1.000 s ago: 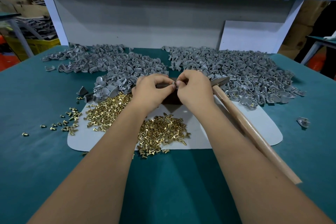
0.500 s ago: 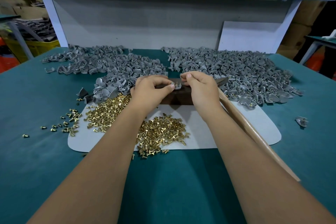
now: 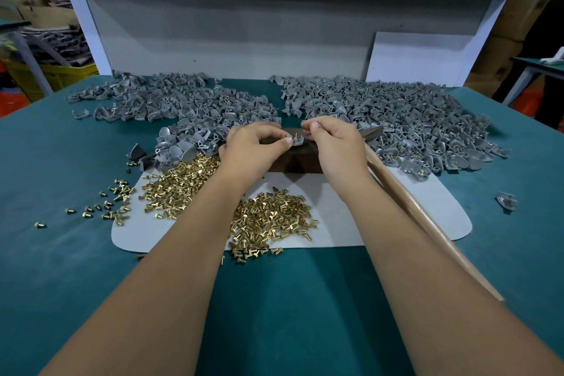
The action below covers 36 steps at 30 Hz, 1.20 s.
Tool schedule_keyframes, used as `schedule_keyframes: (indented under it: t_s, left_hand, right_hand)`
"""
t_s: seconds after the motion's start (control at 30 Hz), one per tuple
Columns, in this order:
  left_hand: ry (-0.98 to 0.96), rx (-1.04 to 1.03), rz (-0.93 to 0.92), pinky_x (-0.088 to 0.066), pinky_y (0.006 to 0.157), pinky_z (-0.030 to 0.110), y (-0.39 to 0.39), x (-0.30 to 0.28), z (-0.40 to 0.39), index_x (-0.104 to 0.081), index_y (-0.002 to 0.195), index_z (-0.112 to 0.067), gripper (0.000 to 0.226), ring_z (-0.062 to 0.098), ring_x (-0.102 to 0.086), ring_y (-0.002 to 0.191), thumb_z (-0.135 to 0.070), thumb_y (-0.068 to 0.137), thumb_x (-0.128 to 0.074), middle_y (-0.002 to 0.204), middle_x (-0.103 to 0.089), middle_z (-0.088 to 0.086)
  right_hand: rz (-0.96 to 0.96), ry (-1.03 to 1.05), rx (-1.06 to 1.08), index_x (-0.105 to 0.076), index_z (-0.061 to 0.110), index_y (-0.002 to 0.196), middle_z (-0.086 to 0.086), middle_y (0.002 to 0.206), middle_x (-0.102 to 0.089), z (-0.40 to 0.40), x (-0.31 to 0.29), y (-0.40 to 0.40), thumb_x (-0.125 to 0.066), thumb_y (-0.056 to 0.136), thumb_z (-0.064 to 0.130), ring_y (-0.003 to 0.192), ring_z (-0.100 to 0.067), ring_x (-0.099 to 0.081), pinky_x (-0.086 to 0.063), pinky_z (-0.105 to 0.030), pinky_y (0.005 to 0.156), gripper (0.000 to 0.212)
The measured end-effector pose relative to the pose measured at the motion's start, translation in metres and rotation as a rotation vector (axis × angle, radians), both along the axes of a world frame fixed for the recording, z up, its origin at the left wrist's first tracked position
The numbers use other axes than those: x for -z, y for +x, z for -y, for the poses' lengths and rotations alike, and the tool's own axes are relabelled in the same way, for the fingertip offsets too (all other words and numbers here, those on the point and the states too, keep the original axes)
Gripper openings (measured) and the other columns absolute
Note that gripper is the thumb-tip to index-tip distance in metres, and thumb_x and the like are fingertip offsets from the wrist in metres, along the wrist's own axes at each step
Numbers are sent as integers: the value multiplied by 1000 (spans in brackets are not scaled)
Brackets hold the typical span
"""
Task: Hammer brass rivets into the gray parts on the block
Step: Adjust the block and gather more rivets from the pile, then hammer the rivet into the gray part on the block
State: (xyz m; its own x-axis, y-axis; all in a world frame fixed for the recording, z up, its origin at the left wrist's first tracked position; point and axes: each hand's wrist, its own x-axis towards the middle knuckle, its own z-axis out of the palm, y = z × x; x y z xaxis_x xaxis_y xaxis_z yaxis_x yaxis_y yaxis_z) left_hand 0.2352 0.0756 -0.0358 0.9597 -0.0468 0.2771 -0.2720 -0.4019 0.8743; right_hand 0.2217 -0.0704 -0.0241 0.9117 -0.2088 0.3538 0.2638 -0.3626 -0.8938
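A dark brown block (image 3: 294, 162) stands on a white mat (image 3: 351, 210). On its top lies a gray part (image 3: 298, 140) with a brass rivet (image 3: 295, 133) standing upright in it. My left hand (image 3: 253, 149) pinches the part's left end with thumb and curled fingers. To the right of the rivet, my right hand (image 3: 335, 146) hovers with curled fingers and nothing visible in them. The hammer (image 3: 427, 217) lies beside my right wrist, with its head (image 3: 374, 133) at the edge of the right pile.
Two big piles of gray parts (image 3: 183, 107) (image 3: 396, 119) fill the back of the green table (image 3: 274, 299). Heaps of brass rivets (image 3: 268, 217) (image 3: 180, 183) lie on the mat. Loose rivets (image 3: 113, 198) are scattered at left, and one gray part (image 3: 506, 200) lies alone at right.
My hands have drawn apart. The right fingertips have come off the part, and the rivet now stands in it, uncovered. The left hand stays on the part.
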Motion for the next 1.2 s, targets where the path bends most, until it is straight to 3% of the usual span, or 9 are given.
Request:
schedule_keyframes:
  t_s: [0.2,0.33,0.5,0.63,0.73,0.83,0.93,1.07,1.2]
  left_hand:
    - [32,6,15,-39,105,55,0,1,-1,-69,73,-50,13,27,-49,125,-42,82,-72,116,-62,-20]
    - [208,-147,57,-19,99,39,-1,-1,3,-65,76,-49,11,15,-45,124,-48,86,-67,115,-63,-23]
    - [233,-162,31,-16,101,44,-3,-1,4,-64,75,-49,12,14,-45,121,-50,87,-65,111,-63,-24]
    - [241,-164,25,-15,99,43,-5,-3,5,-61,71,-52,17,15,-45,121,-50,87,-65,109,-61,-25]
    - [241,-174,28,-14,92,40,-6,-3,6,-61,71,-53,17,16,-44,121,-51,87,-65,110,-61,-25]
    - [250,-186,36,-18,96,43,-7,-1,7,-61,71,-55,16,16,-45,120,-53,87,-64,111,-63,-24]
    - [203,-175,26,-26,105,47,-7,-2,7,-61,67,-61,21,17,-49,117,-52,86,-66,103,-61,-26]
    - [132,-135,1,-39,104,53,-9,-2,7,-62,69,-61,24,20,-54,114,-45,86,-68,100,-61,-25]
    - [130,-161,10,-41,103,50,-10,-2,7,-63,69,-53,19,19,-56,112,-43,85,-68,99,-63,-23]
  right_hand:
    - [-9,-40,-18,-72,22,103,6,102,-70,2,0,-2,-51,95,20,101,-11,-62,-48,-40,96,22]
    - [-12,-131,-30,-71,22,106,8,106,-69,8,-7,-6,-51,96,18,102,-8,-60,-47,-35,97,23]
    - [182,-456,373,-68,26,93,8,82,-64,32,-41,-24,-47,94,20,67,-2,-54,-38,-21,54,23]
    - [-249,-753,440,-49,13,66,-4,65,-53,57,-60,-37,-48,83,25,61,-25,-48,-30,-26,54,21]
    - [-509,-878,401,-51,13,81,-5,76,-52,56,-48,-47,-49,90,37,72,-26,-51,-35,-31,65,26]
    - [-544,-923,428,-60,14,109,-12,110,-60,50,-24,-50,-50,92,29,108,-33,-50,-38,-35,75,25]
    - [-517,-962,482,-55,7,122,-15,122,-57,49,-11,-49,-51,89,16,117,-33,-49,-44,-38,83,34]
    - [-452,-912,505,-51,3,116,-14,113,-62,52,-6,-47,-51,91,10,106,-34,-59,-45,-36,74,26]
    - [-271,-904,576,-35,14,99,-10,96,-63,49,-16,-49,-51,92,8,74,-30,-54,-33,-33,56,18]
